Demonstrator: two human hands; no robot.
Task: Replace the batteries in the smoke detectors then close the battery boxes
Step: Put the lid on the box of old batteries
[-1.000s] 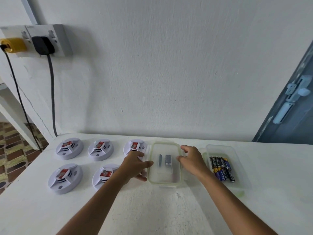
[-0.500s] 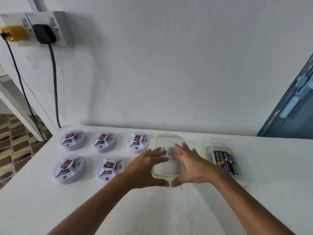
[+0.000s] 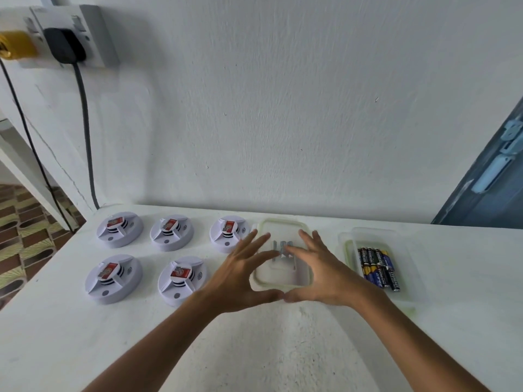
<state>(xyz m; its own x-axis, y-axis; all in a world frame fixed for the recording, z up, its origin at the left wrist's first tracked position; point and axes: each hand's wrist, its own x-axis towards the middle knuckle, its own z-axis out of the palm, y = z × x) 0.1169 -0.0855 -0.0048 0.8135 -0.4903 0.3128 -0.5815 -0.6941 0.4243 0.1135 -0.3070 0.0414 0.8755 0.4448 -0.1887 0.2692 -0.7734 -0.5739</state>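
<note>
A clear battery box with its lid on (image 3: 283, 230) lies in the middle of the white table, a few grey batteries (image 3: 281, 247) visible through the lid. My left hand (image 3: 243, 274) and my right hand (image 3: 321, 274) lie flat on the lid with fingers spread, thumbs meeting at its near edge. To the right stands a second clear box (image 3: 407, 267), lidless, holding several dark batteries (image 3: 377, 267). Left of the boxes, several white round smoke detectors with red labels rest in two rows, e.g. one smoke detector (image 3: 181, 280) near my left hand.
A white wall runs behind the table. Wall sockets with a black plug (image 3: 63, 45) and a yellow plug (image 3: 15, 48) are at the upper left, cables hanging down. A blue door (image 3: 492, 188) is at the right. Patterned floor tiles show at the left.
Both hands moved from the sides of the middle box onto the top of its lid. The view shifted slightly.
</note>
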